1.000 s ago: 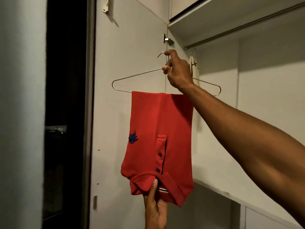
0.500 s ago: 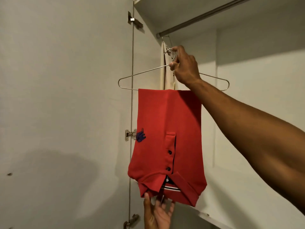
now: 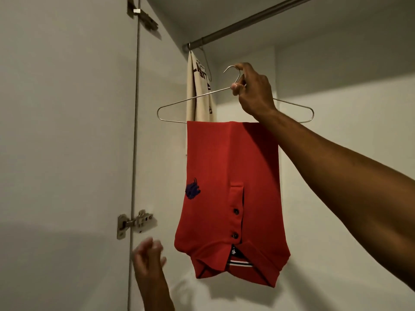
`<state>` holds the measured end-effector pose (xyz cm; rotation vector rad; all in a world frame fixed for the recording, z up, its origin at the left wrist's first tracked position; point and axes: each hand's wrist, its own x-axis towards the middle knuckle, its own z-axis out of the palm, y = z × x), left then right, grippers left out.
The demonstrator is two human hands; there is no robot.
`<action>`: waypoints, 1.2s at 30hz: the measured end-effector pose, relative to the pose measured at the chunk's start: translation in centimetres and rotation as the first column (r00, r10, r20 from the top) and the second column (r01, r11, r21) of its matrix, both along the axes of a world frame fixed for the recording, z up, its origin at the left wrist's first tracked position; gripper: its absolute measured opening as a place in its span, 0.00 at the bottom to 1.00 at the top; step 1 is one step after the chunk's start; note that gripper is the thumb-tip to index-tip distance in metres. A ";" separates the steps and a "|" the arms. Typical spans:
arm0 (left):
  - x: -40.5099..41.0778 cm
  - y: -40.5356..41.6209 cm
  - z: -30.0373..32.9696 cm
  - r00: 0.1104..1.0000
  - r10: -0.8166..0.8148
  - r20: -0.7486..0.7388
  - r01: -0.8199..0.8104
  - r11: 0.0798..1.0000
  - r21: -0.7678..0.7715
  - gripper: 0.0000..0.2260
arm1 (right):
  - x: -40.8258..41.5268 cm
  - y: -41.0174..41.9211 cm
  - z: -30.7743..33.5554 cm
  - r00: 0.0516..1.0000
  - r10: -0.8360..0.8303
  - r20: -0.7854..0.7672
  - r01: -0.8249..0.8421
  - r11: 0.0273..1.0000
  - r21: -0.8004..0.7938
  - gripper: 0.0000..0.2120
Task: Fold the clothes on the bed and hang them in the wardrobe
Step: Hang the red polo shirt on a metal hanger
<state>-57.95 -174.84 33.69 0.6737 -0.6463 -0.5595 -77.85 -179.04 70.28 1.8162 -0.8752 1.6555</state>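
One cream garment (image 3: pixel 199 90) already hangs on the rail (image 3: pixel 247 21) upper centre, while the right hand (image 3: pixel 251 90) grips the hanger (image 3: pixel 193 99) bearing the folded red shirt (image 3: pixel 229 187), not yet hooked, left hand (image 3: pixel 149 259) loose and empty at lower left.

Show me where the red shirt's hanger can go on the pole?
The grey metal rail is bare to the right of the cream garment, which hangs at its left end by the wall. That left end is crowded. The right hand holds the wire hanger below the bare stretch.
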 end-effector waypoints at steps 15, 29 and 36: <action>-2.3 -11.0 30.7 0.778 0.115 0.618 0.037 0.973 -0.228 0.21 | -2.0 -12.1 2.9 0.959 0.276 0.064 -0.261 0.949 -0.179 0.14; -4.9 -14.3 37.8 0.731 0.364 0.578 -0.015 0.854 -0.520 0.21 | -1.7 -19.6 7.4 0.954 0.222 0.202 -0.167 0.951 -0.259 0.10; -3.4 -16.0 41.0 0.777 0.309 0.549 0.041 0.845 -0.534 0.15 | -1.4 -22.7 10.3 0.967 0.131 0.220 -0.066 0.958 -0.278 0.11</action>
